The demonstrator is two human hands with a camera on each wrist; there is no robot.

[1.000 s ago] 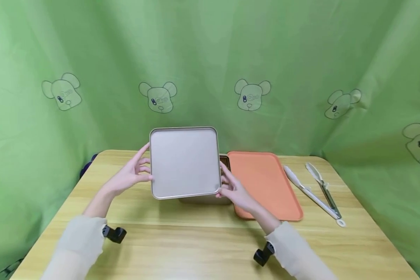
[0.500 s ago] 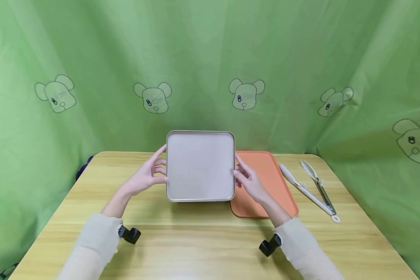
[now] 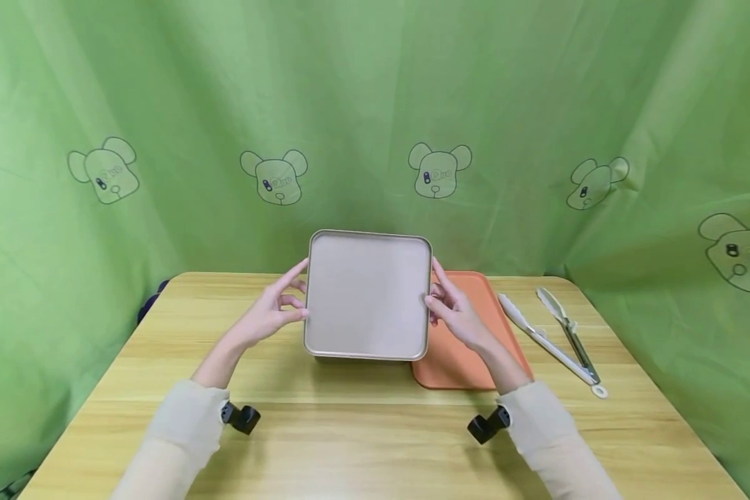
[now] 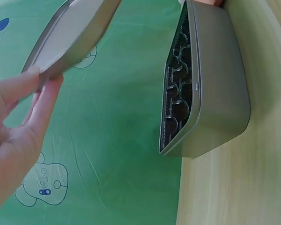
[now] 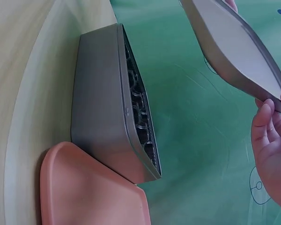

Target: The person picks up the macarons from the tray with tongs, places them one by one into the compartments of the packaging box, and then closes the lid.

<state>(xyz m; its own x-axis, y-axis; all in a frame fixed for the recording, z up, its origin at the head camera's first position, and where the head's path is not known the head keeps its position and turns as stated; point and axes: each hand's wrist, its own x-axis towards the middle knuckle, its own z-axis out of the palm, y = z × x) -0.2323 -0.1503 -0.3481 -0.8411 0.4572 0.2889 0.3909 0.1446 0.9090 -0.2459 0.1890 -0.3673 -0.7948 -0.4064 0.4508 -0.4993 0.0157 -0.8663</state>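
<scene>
My left hand (image 3: 269,314) pinches the left rim of a rectangular metal tin lid (image 3: 369,295). On the opposite rim, my right hand (image 3: 459,318) pinches it between thumb and fingers. The lid is raised and slightly tilted, its pale face towards the head camera. Below it and apart from it, an uncovered metal tin box (image 4: 220,84) stands on the table. Dark round shapes in a clear plastic insert (image 5: 139,112) show through its top; what they are I cannot tell. From the head view the lid hides most of the box.
An orange tray (image 3: 456,354) lies right of the box, close against it. Farther right are two pairs of metal tongs, one with pale grips (image 3: 553,347) and one darker pair (image 3: 571,333). A green curtain (image 3: 362,104) hangs behind the wooden table (image 3: 362,437).
Both hands have carried the lid to the right, over the tin box. The box's right end, visible a second ago, is now covered from the head view.
</scene>
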